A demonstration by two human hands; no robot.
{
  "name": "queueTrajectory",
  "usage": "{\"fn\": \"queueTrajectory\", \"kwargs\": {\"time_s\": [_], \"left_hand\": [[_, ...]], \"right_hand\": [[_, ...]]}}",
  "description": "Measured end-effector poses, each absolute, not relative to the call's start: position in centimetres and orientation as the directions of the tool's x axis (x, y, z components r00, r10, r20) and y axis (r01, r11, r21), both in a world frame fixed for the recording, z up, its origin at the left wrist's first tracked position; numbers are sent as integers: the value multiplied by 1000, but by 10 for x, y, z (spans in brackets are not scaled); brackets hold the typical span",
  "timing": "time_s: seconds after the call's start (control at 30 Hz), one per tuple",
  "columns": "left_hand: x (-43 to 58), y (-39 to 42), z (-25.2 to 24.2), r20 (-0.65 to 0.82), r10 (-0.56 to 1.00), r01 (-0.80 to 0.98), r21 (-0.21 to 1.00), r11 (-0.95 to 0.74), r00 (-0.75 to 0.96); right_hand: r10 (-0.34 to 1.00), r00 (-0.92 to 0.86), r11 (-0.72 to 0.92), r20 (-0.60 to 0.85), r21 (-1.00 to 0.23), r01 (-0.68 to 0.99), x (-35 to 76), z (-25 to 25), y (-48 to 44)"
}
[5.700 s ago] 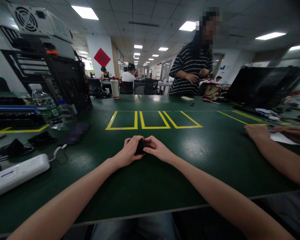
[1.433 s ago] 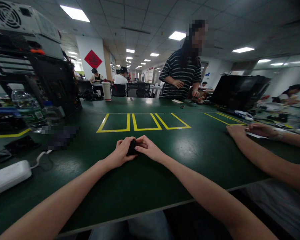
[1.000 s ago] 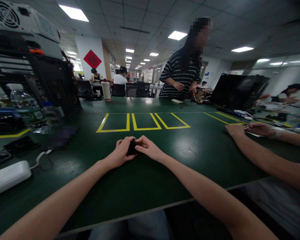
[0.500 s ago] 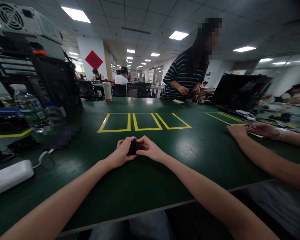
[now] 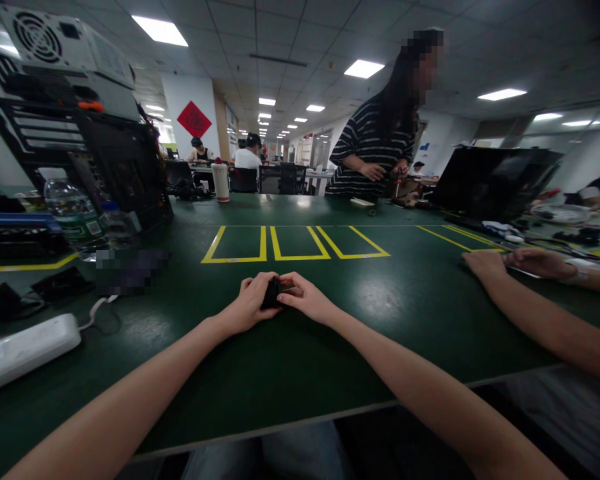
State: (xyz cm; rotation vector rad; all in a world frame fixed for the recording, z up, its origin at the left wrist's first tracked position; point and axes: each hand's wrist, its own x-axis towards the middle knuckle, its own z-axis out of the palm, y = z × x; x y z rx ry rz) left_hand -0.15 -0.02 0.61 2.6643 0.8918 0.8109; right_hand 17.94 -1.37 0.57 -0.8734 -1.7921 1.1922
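Near the middle of the green table (image 5: 190,393), a small black object (image 5: 271,294) is between my two hands; its kind cannot be made out. My left hand (image 5: 251,300) is wrapped round its left side, thumb low and fingers over the top. From the other side, my right hand (image 5: 304,297) reaches its fingertips and thumb to the object's right face, fingers curled. The fingers cover much of the object. Just beyond my hands, yellow tape outlines (image 5: 300,257) mark the table top.
At left stand a computer case (image 5: 125,167), water bottles (image 5: 75,213) and a white power strip (image 5: 35,350). A white cup (image 5: 221,183) and a black monitor (image 5: 495,180) are farther back. A co-worker's hands (image 5: 487,267) rest at right; another person (image 5: 375,143) stands across the table.
The whole view has shifted slightly, so things appear a little farther right. Both hands remain at the black object, with small finger movements and the object slightly turned.
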Motion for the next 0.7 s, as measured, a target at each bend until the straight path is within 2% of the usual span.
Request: {"fn": "queueTrajectory", "kwargs": {"time_s": [0.23,0.5,0.7], "left_hand": [[-2,2,4,437,613,495,361,-790,659],[-1,2,5,439,604,492,351,-797,665],[-1,2,4,438,599,488,347,-801,670]], "right_hand": [[831,-507,277,229,-961,20,180,7,-16],[861,-418,351,290,-933,77,175,3,-11],[866,-437,302,242,-951,72,178,1,-9]]}}
